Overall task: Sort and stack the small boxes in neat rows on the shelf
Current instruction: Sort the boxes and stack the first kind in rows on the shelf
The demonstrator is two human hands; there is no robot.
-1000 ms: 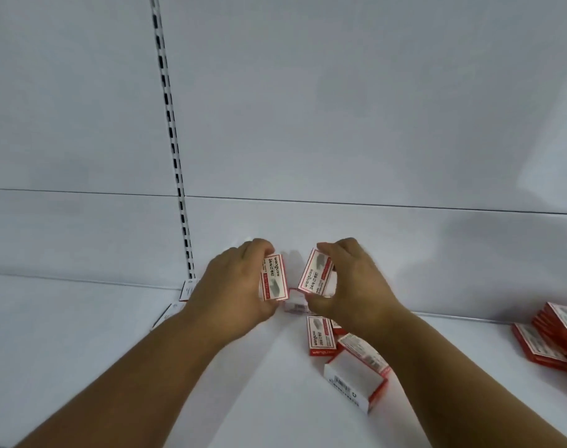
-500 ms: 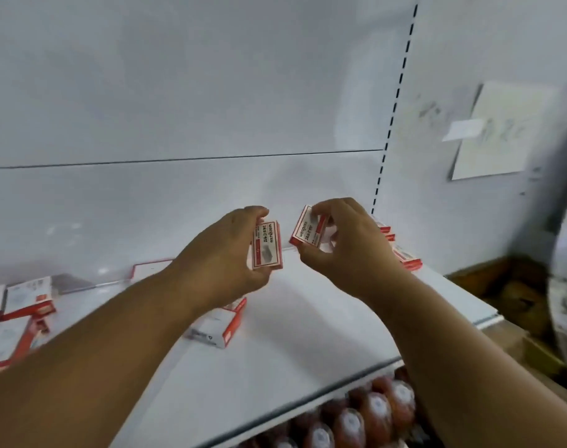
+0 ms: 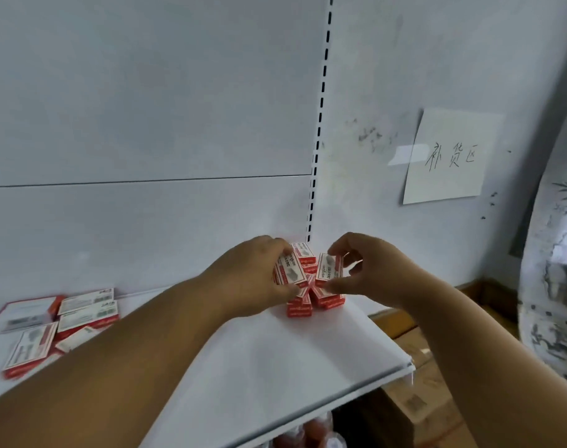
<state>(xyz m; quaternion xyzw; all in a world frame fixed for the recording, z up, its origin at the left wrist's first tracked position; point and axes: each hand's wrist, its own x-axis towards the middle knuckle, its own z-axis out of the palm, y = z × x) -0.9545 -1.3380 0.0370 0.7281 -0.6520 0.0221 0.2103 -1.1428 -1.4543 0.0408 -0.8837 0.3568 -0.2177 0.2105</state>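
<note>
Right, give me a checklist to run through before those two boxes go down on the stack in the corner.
1. Left hand grips its box: ok.
2. Right hand pinches its box: ok.
3. Both boxes held over the corner stack: ok.
4. Stack rows neat: not ok, the boxes lie at different angles.
5. Bare shelf in front of the stack: ok.
6. Loose pile at the left sorted: not ok, scattered.

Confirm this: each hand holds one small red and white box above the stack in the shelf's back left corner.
Wrong corner. In the head view the left hand and right hand each hold a small box above the stack in the back right corner of the shelf.
</note>
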